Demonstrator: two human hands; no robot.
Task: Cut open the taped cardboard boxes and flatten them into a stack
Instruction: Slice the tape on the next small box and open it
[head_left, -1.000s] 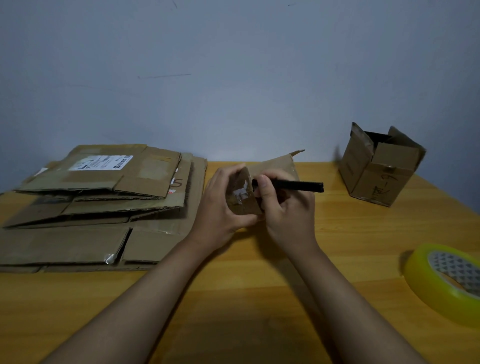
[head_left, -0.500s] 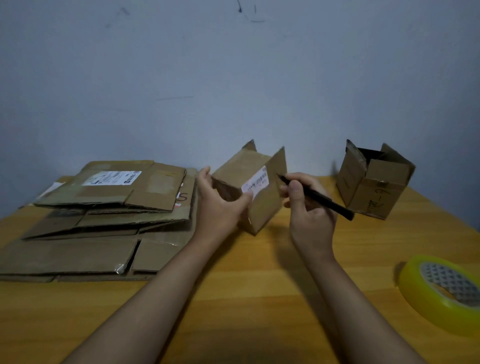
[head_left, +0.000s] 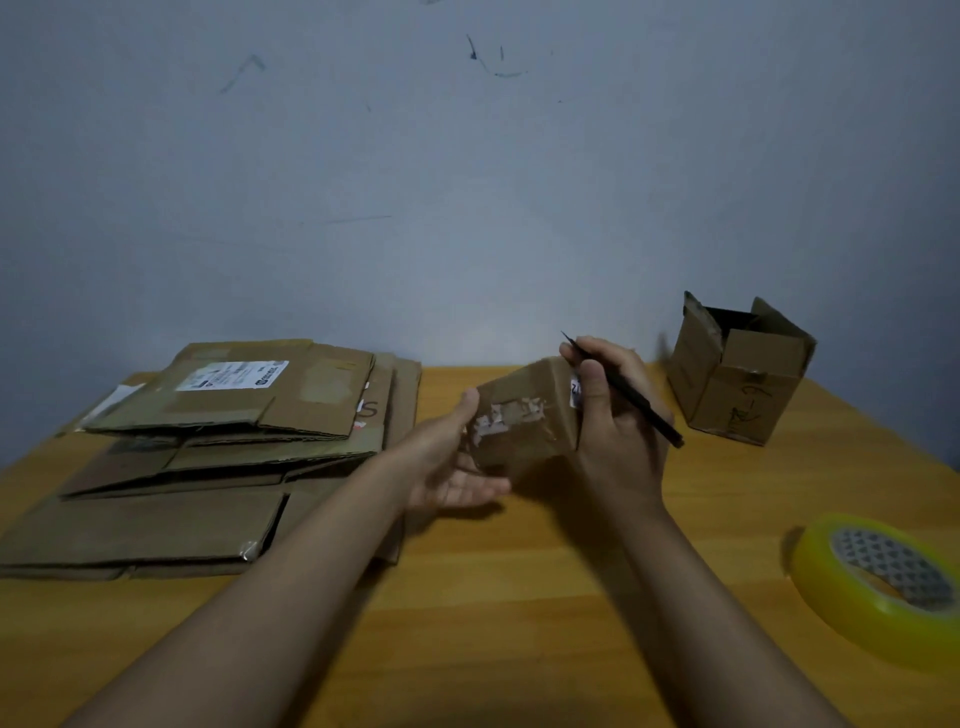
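I hold a small taped cardboard box (head_left: 524, 428) above the middle of the wooden table (head_left: 519, 597), its side with torn white tape remnants facing me. My left hand (head_left: 452, 467) lies palm up beneath its left end, fingers straight, thumb against the box's side. My right hand (head_left: 621, 431) grips a thin black cutter (head_left: 639, 402), blade tip pointing up and left, and its thumb presses on the box's right edge. A stack of flattened boxes (head_left: 234, 441) lies to the left.
Another small cardboard box (head_left: 737, 379), its top flaps open, stands at the back right of the table. A yellow roll of tape (head_left: 883, 582) lies near the right edge. A blue-grey wall rises right behind the table.
The small box has been turned and lowered, so the taped side now faces me. My left hand has gone from gripping it to lying open under it. The cutter's tip now points upward.
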